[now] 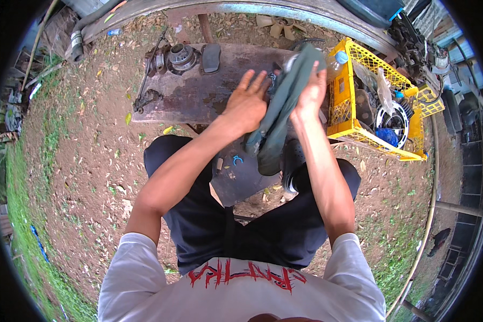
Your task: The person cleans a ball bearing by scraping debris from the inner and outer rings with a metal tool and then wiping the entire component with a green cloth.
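A dark grey-green cloth (280, 115) hangs between my hands above a rusty metal bench top (198, 91). My right hand (309, 91) grips the cloth near its upper end. My left hand (248, 102) lies flat against the cloth's left side, fingers spread and pointing away from me. The cloth's lower end dangles over a dark metal plate (241, 177) between my knees. What lies under the cloth is hidden.
Greasy metal parts, a round hub (182, 56) and a dark pad (211, 57), sit at the bench's far left. A yellow plastic crate (354, 126) holding parts, a bag and a bottle stands to the right. Dirt ground with leaves surrounds me; machinery lies at far right.
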Demonstrator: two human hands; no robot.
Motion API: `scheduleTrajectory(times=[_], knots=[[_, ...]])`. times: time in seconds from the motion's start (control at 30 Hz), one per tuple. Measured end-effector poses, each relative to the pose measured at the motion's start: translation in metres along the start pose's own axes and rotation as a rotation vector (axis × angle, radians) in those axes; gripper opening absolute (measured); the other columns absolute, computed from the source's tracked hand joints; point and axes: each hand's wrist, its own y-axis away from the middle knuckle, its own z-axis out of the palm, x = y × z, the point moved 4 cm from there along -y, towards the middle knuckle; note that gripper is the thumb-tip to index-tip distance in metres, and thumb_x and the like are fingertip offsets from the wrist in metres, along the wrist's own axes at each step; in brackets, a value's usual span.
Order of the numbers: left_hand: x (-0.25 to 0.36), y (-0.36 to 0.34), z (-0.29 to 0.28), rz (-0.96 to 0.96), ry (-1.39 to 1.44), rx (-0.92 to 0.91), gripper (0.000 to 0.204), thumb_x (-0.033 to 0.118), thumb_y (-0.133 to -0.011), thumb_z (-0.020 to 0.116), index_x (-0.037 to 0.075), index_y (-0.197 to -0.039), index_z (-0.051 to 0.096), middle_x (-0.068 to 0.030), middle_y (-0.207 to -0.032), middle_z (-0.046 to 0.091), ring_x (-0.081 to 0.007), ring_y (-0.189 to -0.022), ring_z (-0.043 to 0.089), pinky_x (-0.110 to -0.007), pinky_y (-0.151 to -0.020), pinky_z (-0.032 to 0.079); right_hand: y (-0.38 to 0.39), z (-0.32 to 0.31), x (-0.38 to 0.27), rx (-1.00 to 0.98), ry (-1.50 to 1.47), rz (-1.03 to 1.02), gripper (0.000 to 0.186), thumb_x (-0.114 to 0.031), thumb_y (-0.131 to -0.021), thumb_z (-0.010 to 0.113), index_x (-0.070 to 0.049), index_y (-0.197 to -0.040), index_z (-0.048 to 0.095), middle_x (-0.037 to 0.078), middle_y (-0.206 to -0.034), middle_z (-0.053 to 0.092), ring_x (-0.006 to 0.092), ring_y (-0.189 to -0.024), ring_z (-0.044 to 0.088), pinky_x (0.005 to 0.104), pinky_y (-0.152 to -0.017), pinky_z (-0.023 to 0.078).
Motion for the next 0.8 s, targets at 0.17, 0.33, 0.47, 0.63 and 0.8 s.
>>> scheduleTrajectory(times=[0.17, 0.33, 0.47, 0.63, 0.8], knots=[[0.04, 0.003, 0.014, 0.138, 0.132, -0.1, 0.019, 0.011, -0.077, 0.06, 0.005, -0.089, 0.073, -0.0158, -0.103, 0.069, -0.0308, -0.107, 0.063, -0.042, -0.097, 0.048, 0.026, 0.013, 0.028, -0.379, 0.849, -0.277, 0.022, -0.022, -0.098, 0.06, -0.001, -0.104, 0.057, 0.01, -0.097, 0.063, 0.0152, -0.091, 0.056, 0.0311, -0.083, 0.046], [0.043, 0.02, 0.011, 0.428, -0.016, -0.101, 0.014, 0.015, -0.076, 0.065, 0.006, -0.082, 0.074, -0.0119, -0.088, 0.072, -0.0299, -0.099, 0.066, -0.044, -0.104, 0.04, 0.012, -0.007, 0.036, -0.278, 1.039, -0.335, 0.029, -0.027, -0.097, 0.058, 0.001, -0.102, 0.053, 0.025, -0.092, 0.062, 0.0368, -0.086, 0.062, 0.0439, -0.079, 0.047], [0.042, 0.023, 0.008, 0.452, 0.018, -0.152, 0.016, 0.022, -0.073, 0.073, 0.007, -0.079, 0.074, -0.0091, -0.08, 0.072, -0.0273, -0.09, 0.067, -0.046, -0.112, 0.026, -0.018, -0.03, 0.029, -0.169, 0.824, -0.368, 0.026, -0.026, -0.099, 0.055, 0.0, -0.105, 0.052, 0.016, -0.089, 0.065, 0.0268, -0.084, 0.066, 0.0387, -0.072, 0.051], [0.03, 0.019, 0.028, 0.354, 0.031, -0.146, 0.023, 0.026, -0.07, 0.078, 0.006, -0.079, 0.074, -0.0106, -0.085, 0.072, -0.0302, -0.091, 0.067, -0.045, -0.095, 0.046, 0.031, 0.029, 0.025, -0.421, 0.687, -0.262, 0.026, -0.027, -0.1, 0.055, -0.002, -0.108, 0.054, 0.011, -0.093, 0.064, 0.0193, -0.091, 0.065, 0.0371, -0.076, 0.053], [0.061, 0.027, 0.015, 0.407, 0.218, -0.272, 0.025, 0.032, -0.069, 0.078, 0.008, -0.076, 0.074, -0.0026, -0.085, 0.07, -0.0222, -0.097, 0.061, -0.041, -0.096, 0.044, 0.026, 0.008, 0.034, -0.541, 1.141, -0.308, 0.025, -0.023, -0.094, 0.062, 0.0, -0.104, 0.056, 0.025, -0.093, 0.06, 0.0426, -0.091, 0.06, 0.0425, -0.08, 0.048]])
